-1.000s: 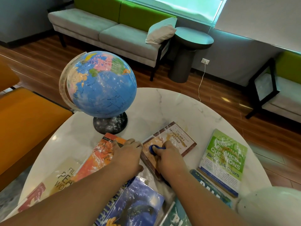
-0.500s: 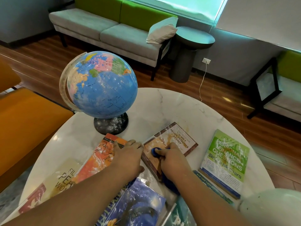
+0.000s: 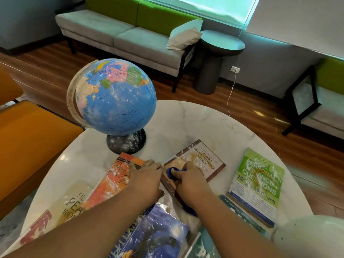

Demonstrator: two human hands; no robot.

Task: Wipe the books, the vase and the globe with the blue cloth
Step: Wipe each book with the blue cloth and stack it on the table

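My right hand (image 3: 191,180) grips the blue cloth (image 3: 172,173) and presses it on a brown-bordered book (image 3: 206,161) in the middle of the round marble table (image 3: 195,123). Part of the cloth also shows under my wrist. Beside it, my left hand (image 3: 147,181) rests on the book's left edge and on an orange book (image 3: 113,181). A blue globe (image 3: 115,97), streaked with white dust, stands on a dark base at the back left. The pale vase (image 3: 312,235) shows at the bottom right corner. A green book (image 3: 260,181) lies to the right.
More books lie near me: a cream one (image 3: 61,207) at the left, a dark blue one (image 3: 158,235) under my arms, a teal one (image 3: 243,215) beside the green book. An orange seat (image 3: 28,142) stands left of the table; a grey sofa (image 3: 121,36) and dark side table (image 3: 219,45) stand behind.
My right hand has kept rubbing the cloth on the brown-bordered book, with the cloth shifting slightly under the fingers. My left hand has stayed in place.
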